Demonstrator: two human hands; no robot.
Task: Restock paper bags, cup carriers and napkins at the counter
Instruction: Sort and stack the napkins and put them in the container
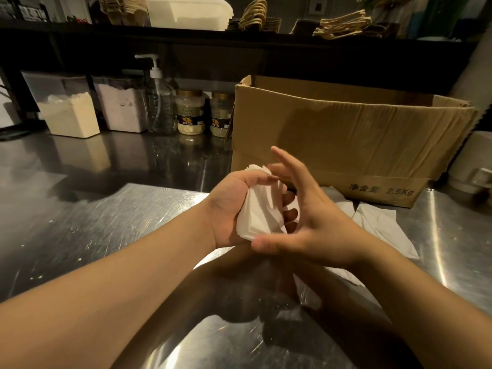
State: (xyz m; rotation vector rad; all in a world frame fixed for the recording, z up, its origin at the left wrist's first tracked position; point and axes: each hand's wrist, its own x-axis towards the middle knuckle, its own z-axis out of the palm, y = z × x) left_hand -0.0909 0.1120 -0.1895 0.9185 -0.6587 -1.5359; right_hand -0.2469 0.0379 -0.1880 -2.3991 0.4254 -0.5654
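A stack of white napkins [259, 211] is held upright above the steel counter [106, 222]. My left hand [234, 206] grips the stack from the left, thumb over its top and fingers curled round the far side. My right hand [306, 219] is beside the stack on the right, fingers spread and straight, thumb near its lower edge. More loose white napkins [383, 222] lie on the counter to the right, in front of an open cardboard box [346, 139]. On the dark upper shelf sit brown paper bags [343, 22] and cup carriers [125, 9].
Along the back of the counter stand two powder containers [74, 113], a pump bottle [159, 102] and two jars [190, 113]. A white tub [186, 12] sits on the shelf. A pale appliance [476, 161] is at the right edge.
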